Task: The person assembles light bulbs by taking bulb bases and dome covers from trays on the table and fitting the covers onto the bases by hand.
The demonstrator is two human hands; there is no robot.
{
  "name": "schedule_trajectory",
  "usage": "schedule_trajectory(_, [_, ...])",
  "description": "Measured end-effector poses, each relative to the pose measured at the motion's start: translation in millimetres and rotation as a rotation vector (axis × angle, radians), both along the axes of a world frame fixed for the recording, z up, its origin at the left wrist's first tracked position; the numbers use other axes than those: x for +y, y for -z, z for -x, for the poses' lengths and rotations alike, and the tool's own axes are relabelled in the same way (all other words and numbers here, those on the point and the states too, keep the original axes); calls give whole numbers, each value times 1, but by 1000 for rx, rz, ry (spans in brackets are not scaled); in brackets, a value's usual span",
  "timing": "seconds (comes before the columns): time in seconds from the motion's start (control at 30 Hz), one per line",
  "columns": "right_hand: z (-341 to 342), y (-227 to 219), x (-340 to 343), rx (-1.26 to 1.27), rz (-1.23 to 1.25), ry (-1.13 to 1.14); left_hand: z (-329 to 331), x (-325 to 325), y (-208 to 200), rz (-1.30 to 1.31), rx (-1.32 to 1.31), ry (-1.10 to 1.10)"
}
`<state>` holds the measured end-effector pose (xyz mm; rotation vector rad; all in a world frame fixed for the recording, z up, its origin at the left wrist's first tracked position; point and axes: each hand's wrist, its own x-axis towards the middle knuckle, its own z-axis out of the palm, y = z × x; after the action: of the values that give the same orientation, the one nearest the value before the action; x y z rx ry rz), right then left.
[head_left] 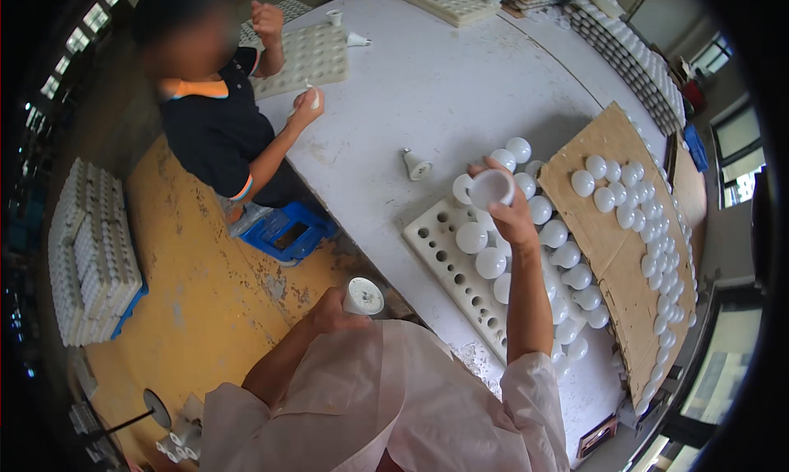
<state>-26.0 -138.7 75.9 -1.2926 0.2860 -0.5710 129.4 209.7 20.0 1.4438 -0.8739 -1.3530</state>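
Near my waist, my left hand is closed around a white LED bulb base, its open face with the round board turned up. My right hand reaches over the table and grips a white bulb cover by its sides, with its round opening toward me. Below that hand, a pale foam tray with rows of holes bears several white bulb covers. Another bulb base lies on its side on the table, left of my right hand.
A cardboard sheet with many covers rests at the right of the white table. Across the left corner a co-worker holds a white bulb part beside another tray. A blue crate and stacked trays stand left.
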Motion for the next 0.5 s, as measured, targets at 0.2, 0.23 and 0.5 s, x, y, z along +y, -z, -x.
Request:
schedule_trajectory(0.2, [-295,-77,149,-54,122,-729,20,84,6,-271,-57,-514])
schedule_trajectory(0.23, [-320,-95,180,-9,293,-699,27,98,6,-245,131,-669])
schedule_trajectory(0.5, [-255,-85,174,-88,490,-661,21,73,-13,-172,198,-673])
